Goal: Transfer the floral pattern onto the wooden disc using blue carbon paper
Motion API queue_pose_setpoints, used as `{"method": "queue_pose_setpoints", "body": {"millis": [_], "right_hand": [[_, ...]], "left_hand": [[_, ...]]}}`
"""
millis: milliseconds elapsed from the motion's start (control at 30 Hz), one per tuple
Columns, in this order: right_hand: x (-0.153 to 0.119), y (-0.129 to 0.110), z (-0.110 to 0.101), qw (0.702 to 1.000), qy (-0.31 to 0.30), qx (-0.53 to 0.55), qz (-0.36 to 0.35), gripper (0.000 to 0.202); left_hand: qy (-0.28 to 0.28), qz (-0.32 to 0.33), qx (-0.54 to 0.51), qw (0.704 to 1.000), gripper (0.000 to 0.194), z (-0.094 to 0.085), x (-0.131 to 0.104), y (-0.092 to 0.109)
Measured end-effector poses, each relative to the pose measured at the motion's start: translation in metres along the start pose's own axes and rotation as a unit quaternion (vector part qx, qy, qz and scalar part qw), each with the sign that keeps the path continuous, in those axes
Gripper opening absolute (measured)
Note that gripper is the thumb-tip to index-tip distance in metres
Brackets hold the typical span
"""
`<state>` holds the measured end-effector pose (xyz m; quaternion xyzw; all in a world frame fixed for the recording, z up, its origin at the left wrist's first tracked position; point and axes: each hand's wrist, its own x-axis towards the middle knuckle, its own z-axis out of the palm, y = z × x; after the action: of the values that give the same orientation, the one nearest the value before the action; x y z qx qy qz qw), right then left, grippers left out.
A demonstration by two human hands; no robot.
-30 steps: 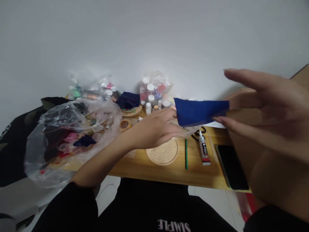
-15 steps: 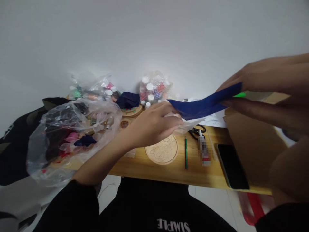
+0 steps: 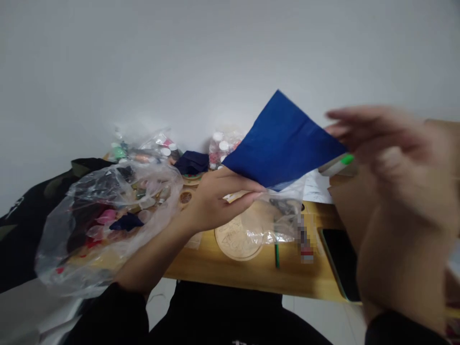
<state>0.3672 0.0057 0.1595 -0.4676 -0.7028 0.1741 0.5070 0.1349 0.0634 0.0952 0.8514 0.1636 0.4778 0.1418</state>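
A dark-blue square sheet [image 3: 283,143], cloth or paper, is spread out above the table with one corner pointing up. My left hand [image 3: 223,196] pinches its lower edge together with a clear plastic bag [image 3: 269,230] that hangs below. At the sheet's right corner is my right hand [image 3: 391,148], smeared by motion, its fingertips at the edge; whether they grip it I cannot tell. Under the bag lies a round wooden disc [image 3: 230,239] with a line pattern, partly covered. A green pencil [image 3: 277,256] shows beside it.
Left stands a big open plastic bag [image 3: 82,230] of small cups. Bagged white-capped bottles [image 3: 217,143] and a folded blue piece [image 3: 192,162] sit by the wall. On the right are a tube [image 3: 305,239], a phone [image 3: 339,261], a green-tipped marker [image 3: 338,165] and cardboard [image 3: 347,201].
The blue sheet has been turned up and opened to face me, and the plastic bag now hangs lower over the disc. My right hand has turned and its fingers have shifted.
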Motion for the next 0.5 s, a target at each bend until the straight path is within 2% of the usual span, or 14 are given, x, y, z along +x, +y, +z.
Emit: {"method": "queue_pose_setpoints", "body": {"millis": [100,167,267,400,500], "right_hand": [[-0.015,0.031,0.018,0.993,-0.076,0.046,0.073,0.04],[-0.019,0.039,0.031,0.996,-0.028,0.033,0.083,0.033],[-0.016,0.033,0.04,0.996,0.024,0.016,0.081,0.02],[-0.009,0.017,0.031,0.997,-0.022,-0.015,0.077,0.015],[-0.008,0.008,0.021,0.996,-0.034,-0.014,0.077,0.011]], "left_hand": [[0.014,0.011,-0.015,1.0,0.008,0.003,0.002,-0.001],[0.011,0.009,-0.025,1.0,0.009,0.005,0.003,-0.002],[-0.012,0.002,-0.056,0.998,0.008,0.005,0.005,-0.003],[-0.053,0.016,-0.103,0.993,0.009,-0.001,0.004,-0.004],[-0.076,0.02,-0.114,0.99,0.01,-0.006,0.004,-0.004]]}}
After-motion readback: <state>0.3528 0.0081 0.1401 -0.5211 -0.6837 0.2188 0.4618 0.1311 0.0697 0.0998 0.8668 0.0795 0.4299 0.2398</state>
